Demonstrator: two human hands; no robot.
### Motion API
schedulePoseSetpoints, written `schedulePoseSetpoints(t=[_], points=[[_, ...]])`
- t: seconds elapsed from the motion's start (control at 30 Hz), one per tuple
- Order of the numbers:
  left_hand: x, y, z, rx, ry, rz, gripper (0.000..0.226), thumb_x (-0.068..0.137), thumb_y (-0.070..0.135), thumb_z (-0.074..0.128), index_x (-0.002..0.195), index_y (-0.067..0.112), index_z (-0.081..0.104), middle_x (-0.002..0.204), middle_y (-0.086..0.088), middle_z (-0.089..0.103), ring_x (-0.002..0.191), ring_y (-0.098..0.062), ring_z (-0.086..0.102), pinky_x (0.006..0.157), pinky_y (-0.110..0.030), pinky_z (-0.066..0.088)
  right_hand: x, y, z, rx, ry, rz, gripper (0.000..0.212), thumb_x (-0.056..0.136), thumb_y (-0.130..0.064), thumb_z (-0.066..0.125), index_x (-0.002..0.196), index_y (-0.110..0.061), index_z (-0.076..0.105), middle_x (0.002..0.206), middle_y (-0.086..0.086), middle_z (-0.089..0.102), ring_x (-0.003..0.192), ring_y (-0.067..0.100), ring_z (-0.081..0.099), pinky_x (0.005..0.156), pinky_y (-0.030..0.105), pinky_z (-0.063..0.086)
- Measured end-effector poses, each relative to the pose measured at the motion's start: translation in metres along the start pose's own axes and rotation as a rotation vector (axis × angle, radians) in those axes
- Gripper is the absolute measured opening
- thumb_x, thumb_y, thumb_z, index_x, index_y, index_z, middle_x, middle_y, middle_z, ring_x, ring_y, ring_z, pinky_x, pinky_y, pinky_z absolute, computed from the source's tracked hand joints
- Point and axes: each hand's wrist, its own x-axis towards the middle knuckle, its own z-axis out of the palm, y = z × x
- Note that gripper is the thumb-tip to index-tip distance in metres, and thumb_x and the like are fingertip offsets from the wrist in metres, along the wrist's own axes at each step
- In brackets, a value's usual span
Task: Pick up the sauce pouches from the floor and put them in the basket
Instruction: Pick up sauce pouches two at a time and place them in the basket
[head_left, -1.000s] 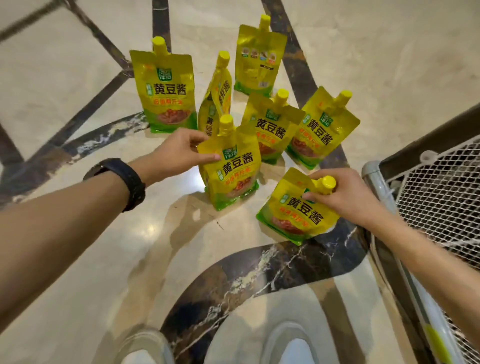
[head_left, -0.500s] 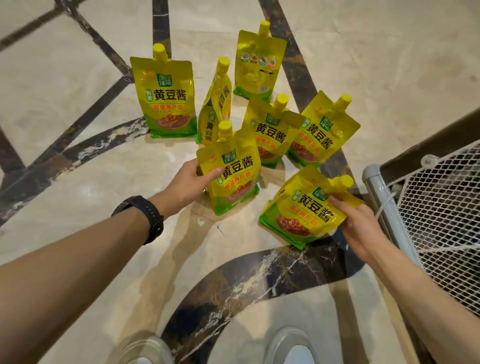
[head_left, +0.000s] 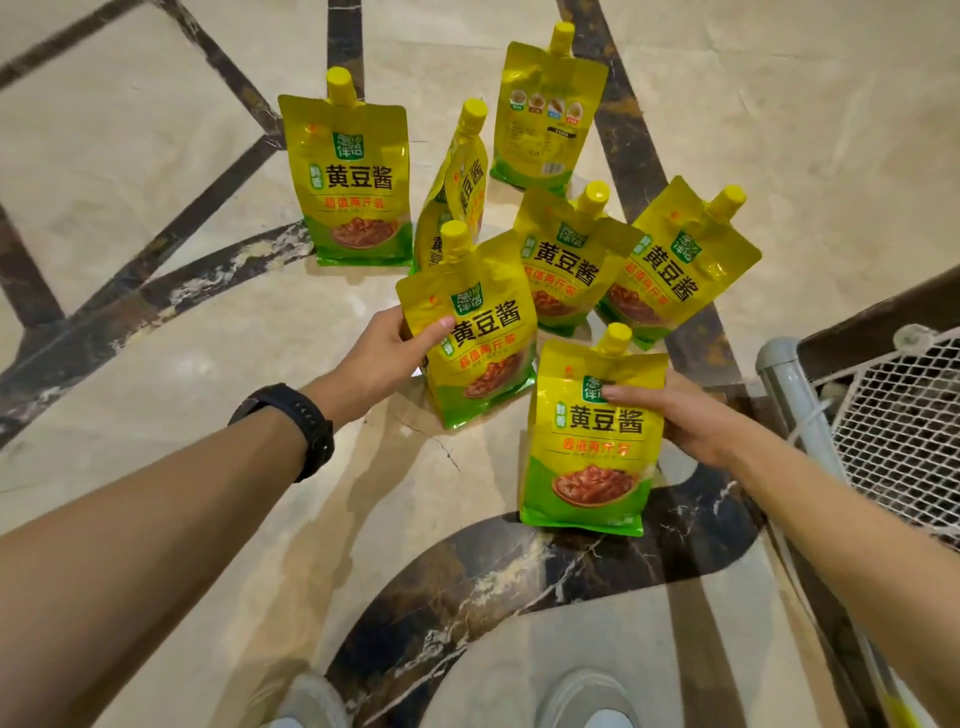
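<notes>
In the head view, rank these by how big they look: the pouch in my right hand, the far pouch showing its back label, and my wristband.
1. Front pouch, gripped by the right hand: largest, but nearest the camera.
2. Back-label pouch: smaller, perhaps only through distance.
3. Wristband: smallest.

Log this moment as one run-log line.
left hand: grips centre pouch | right hand: holds near pouch, upright | five other pouches: standing on floor | basket: right edge, partly in view
</notes>
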Motion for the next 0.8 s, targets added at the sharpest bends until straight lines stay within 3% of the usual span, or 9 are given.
schedulePoseSetpoints(t=[0.07,0.17,0.27,0.37,0.53,0.6,0.7,0.73,0.8], points=[[0.001,-0.002,0.003,-0.028,0.042,-0.014,0.027,0.1,0.028,0.058,0.125,0.021,0.063,0.107,0.018,0.07,0.092,0.005,0.07,0.077,-0.015,0.057,0.009,0.013,0.01,0.111,0.065,0.036,0.067,0.065,-0.028,0.086,0.126,-0.014,0.062,0.113,0.011,0.074,0.105,0.029,0.071,0.086,0.041,0.058],[0.002,-0.007,0.011,-0.056,0.055,0.006,0.039,0.092,0.02,0.069,0.13,0.016,0.06,0.107,0.02,0.07,0.094,0.007,0.068,0.077,-0.014,0.056,0.014,0.034,0.019,0.17,0.096,0.053,0.099,0.044,-0.032,0.098,0.132,-0.017,0.054,0.118,0.011,0.072,0.105,0.032,0.07,0.086,0.045,0.058],[0.007,-0.015,0.016,-0.066,0.029,0.018,0.068,0.079,0.008,0.081,0.137,0.018,0.048,0.122,0.01,0.067,0.107,0.0,0.067,0.084,-0.019,0.056,0.016,0.042,0.018,0.156,0.125,0.038,0.089,0.054,-0.015,0.093,0.133,-0.017,0.053,0.116,0.01,0.073,0.105,0.032,0.07,0.084,0.043,0.057],[0.015,-0.015,0.015,-0.066,0.063,0.002,0.071,0.078,0.009,0.083,0.139,0.018,0.048,0.127,0.003,0.067,0.112,-0.01,0.067,0.09,-0.03,0.057,0.016,0.044,0.022,0.148,0.179,0.063,0.075,0.059,-0.012,0.087,0.128,-0.01,0.058,0.111,0.011,0.074,0.097,0.029,0.073,0.079,0.039,0.059],[0.025,-0.009,-0.012,-0.067,0.023,-0.076,0.066,0.078,0.013,0.081,0.136,0.02,0.051,0.119,0.007,0.07,0.095,-0.003,0.071,0.062,-0.017,0.056,0.008,0.043,0.028,0.123,0.121,0.037,0.072,0.06,-0.019,0.087,0.126,-0.018,0.058,0.114,0.008,0.074,0.099,0.025,0.073,0.08,0.038,0.058],[0.026,-0.017,-0.025,-0.09,0.048,-0.127,0.061,0.083,0.014,0.077,0.137,0.021,0.051,0.119,0.006,0.071,0.086,0.0,0.071,0.055,-0.016,0.054,0.006,0.038,0.034,0.028,0.038,0.004,0.069,0.068,-0.009,0.085,0.129,-0.022,0.055,0.113,0.006,0.074,0.098,0.021,0.073,0.076,0.03,0.058],[0.019,-0.043,-0.031,-0.193,0.276,-0.204,0.055,0.085,0.022,0.076,0.136,0.018,0.055,0.121,-0.002,0.07,0.086,-0.009,0.072,0.067,-0.033,0.061,0.007,0.042,0.05,-0.16,0.023,-0.011,0.073,0.069,-0.008,0.087,0.128,-0.028,0.049,0.109,0.004,0.073,0.092,0.016,0.072,0.071,0.025,0.057],[0.015,-0.052,-0.031,-0.22,0.342,-0.23,0.062,0.08,0.029,0.081,0.135,0.018,0.055,0.121,-0.002,0.071,0.092,-0.015,0.072,0.073,-0.041,0.062,0.007,0.044,0.055,-0.214,0.072,-0.005,0.069,0.067,-0.014,0.09,0.123,-0.025,0.052,0.107,0.003,0.073,0.09,0.016,0.072,0.074,0.029,0.058],[0.007,-0.062,-0.029,-0.254,0.395,-0.272,0.076,0.074,0.034,0.087,0.137,0.021,0.047,0.121,0.0,0.07,0.1,-0.022,0.071,0.066,-0.046,0.062,0.006,0.05,0.06,-0.23,0.122,0.01,0.056,0.064,-0.022,0.092,0.112,-0.017,0.063,0.102,0.003,0.075,0.089,0.019,0.073,0.083,0.04,0.059]])
